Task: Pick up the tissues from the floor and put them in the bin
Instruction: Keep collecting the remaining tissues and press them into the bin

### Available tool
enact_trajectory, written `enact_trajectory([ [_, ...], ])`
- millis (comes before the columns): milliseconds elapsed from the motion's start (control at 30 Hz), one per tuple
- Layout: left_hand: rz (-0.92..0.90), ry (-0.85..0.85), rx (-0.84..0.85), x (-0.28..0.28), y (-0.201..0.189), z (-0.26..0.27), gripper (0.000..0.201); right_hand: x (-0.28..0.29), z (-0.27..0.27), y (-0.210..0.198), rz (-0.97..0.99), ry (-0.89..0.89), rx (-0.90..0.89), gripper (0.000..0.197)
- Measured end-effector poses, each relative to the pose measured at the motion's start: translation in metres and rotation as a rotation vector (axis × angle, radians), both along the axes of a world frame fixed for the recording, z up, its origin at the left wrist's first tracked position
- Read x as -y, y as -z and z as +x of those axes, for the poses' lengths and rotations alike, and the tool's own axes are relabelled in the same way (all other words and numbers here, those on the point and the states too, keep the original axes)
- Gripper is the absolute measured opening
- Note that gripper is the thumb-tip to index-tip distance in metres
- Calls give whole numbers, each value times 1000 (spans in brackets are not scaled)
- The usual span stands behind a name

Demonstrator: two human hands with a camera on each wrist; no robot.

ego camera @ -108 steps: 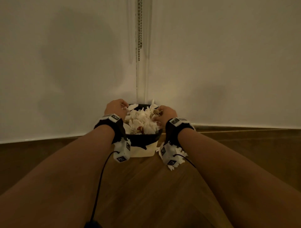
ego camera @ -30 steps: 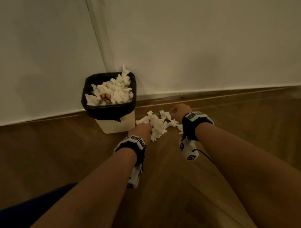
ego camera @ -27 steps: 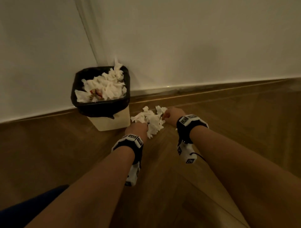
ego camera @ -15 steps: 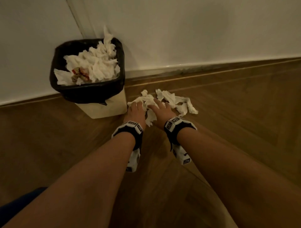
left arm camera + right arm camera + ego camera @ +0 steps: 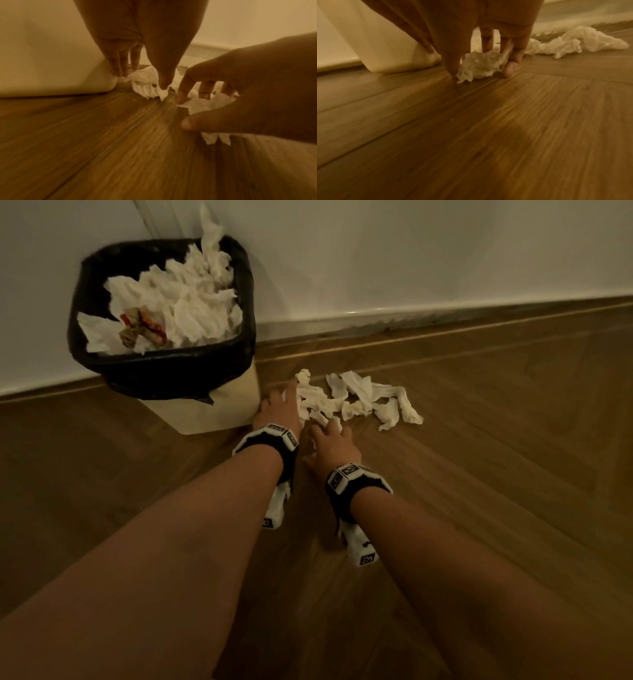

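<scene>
Several crumpled white tissues (image 5: 356, 398) lie on the wooden floor just right of the bin (image 5: 202, 414). The bin is cream with a black liner and is heaped with tissues. My left hand (image 5: 279, 412) reaches down beside the bin's corner, fingers straight, thumb tip touching a tissue wad (image 5: 145, 83). My right hand (image 5: 334, 443) arches over the near end of the pile. In the right wrist view its thumb and fingers curl round one crumpled tissue (image 5: 481, 63) that still rests on the floor. More tissues (image 5: 573, 42) trail off to the right.
A white wall (image 5: 411, 251) with a skirting strip runs behind the bin and the tissues. Bare wooden floor (image 5: 496, 457) stretches to the right and towards me. A red and brown wrapper (image 5: 142, 328) lies among the tissues in the bin.
Both hands left the bin and came down to the floor pile beside it. Over the last half second the right hand drew back to the pile's near end and curled round a tissue.
</scene>
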State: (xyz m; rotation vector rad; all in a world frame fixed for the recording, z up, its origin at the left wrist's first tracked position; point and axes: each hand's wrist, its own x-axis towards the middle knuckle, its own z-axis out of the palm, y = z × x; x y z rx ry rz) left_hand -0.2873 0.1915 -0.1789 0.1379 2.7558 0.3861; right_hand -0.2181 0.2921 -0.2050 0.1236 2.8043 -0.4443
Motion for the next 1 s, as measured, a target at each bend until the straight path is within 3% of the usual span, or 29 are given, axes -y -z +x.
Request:
enact_trajectory([
  [133,-118,60,40,6,3,-1,49,-1,1,2,-88,37,-10,30],
  [267,-158,69,77,7,6,1,43,-10,0,0,-178,105,-32,26],
  [433,-175,92,135,5,8,4,24,-24,-2,-8,-457,420,27,25],
  [567,17,-13,100,6,13,14,28,-33,1,-15,-598,613,53,33],
  [633,103,16,105,4,11,21,34,-37,4,-17,-746,708,84,35],
  [767,47,14,81,-8,2,29,33,-43,10,-29,-1122,985,227,40],
  [867,34,-14,158,-11,-3,33,32,-48,16,-35,-1351,1110,263,26],
  [1000,64,-40,268,-13,-18,33,34,-55,27,-46,-1398,1075,251,16],
])
